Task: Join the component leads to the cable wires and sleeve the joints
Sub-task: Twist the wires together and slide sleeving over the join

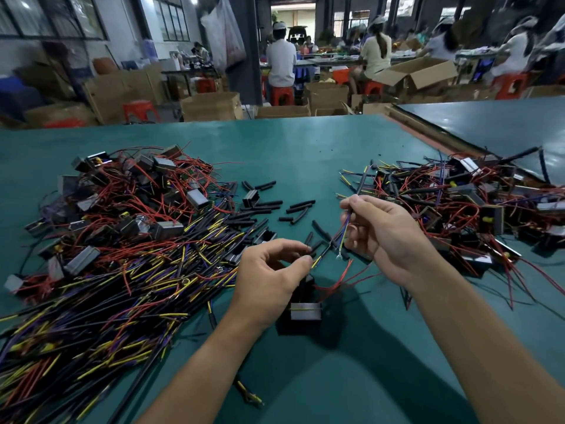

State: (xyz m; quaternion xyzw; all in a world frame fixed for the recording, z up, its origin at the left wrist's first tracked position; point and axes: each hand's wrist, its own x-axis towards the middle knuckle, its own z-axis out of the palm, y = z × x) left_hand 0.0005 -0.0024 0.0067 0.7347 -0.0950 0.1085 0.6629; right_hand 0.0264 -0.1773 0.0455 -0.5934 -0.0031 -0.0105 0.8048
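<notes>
My left hand (269, 276) pinches a short black sleeve (309, 251) between thumb and fingers at a yellow wire end. My right hand (382, 232) grips a black cable (362, 182), whose purple and yellow-green wires (344, 231) run down toward my left hand. A small black component with a grey metal band (305, 310) rests on the green table (290, 145) under my left hand. Its red leads (342, 278) curve up toward my right hand.
A large heap of black cables and boxed components (122, 240) covers the left of the table. Loose black sleeves (275, 209) lie scattered in the middle. Another heap with red wires (474, 203) lies on the right. Seated people and cardboard boxes fill the background.
</notes>
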